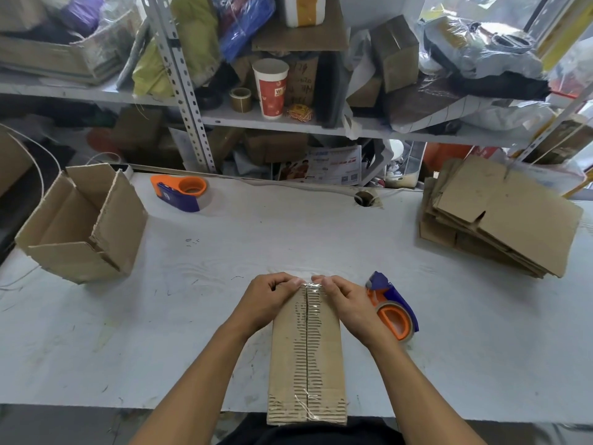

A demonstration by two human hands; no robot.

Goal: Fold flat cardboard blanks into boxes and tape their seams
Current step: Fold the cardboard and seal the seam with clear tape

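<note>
A folded cardboard box (306,358) stands at the table's front edge, its closed flaps up and clear tape (308,316) running along the centre seam. My left hand (268,300) grips the far left corner of the box, fingers curled over the far edge. My right hand (345,303) grips the far right corner the same way, fingertips on the tape end. An orange and blue tape dispenser (393,308) lies on the table just right of my right hand. A stack of flat cardboard blanks (500,220) sits at the right.
An open, finished box (83,223) stands at the left of the white table (288,239). A second tape dispenser (181,192) lies at the back left. Cluttered metal shelves with a paper cup (271,88) rise behind the table.
</note>
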